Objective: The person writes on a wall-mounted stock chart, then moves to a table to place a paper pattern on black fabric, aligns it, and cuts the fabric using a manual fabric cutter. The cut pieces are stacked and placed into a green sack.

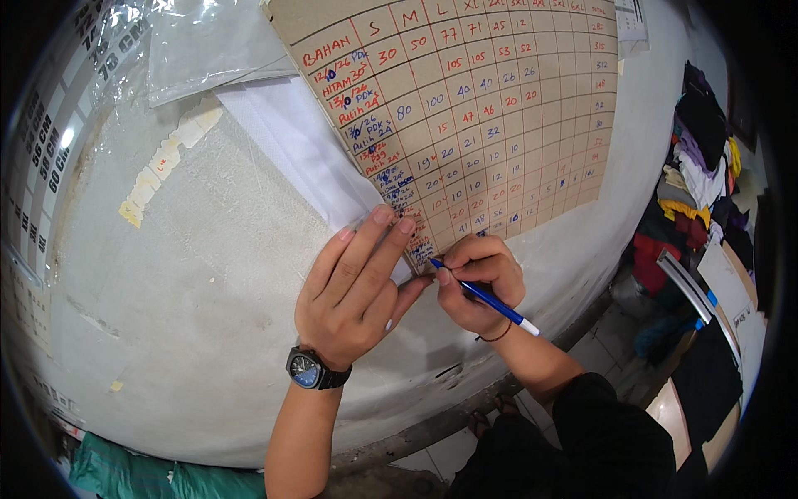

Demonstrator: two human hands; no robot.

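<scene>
A blue pen [492, 301] with a white rear end is pinched between the thumb and fingers of the right hand [489, 273], which is closed around it. Its tip points up and left from the grip, at the lower left corner of a brown cardboard chart [499, 108]; whether it touches the card cannot be told. The chart, ruled in rows and columns with red and blue handwriting, spreads above the grip.

Just left of the grip, the left hand [353, 291] lies open, holding nothing, its fingertips over the chart's edge and its thumb reaching toward the pen hand. A dark wristwatch [304, 368] sits on the left wrist, a thin bracelet [497, 333] on the right.

White paper [291, 137] sticks out from the chart's left side, up and left of the grip, with clear plastic [229, 41] farther up. All lie against a pale grey surface [224, 291]. Well off to the right is a heap of clothes [697, 170]; far down and left, a green bundle [125, 474].
</scene>
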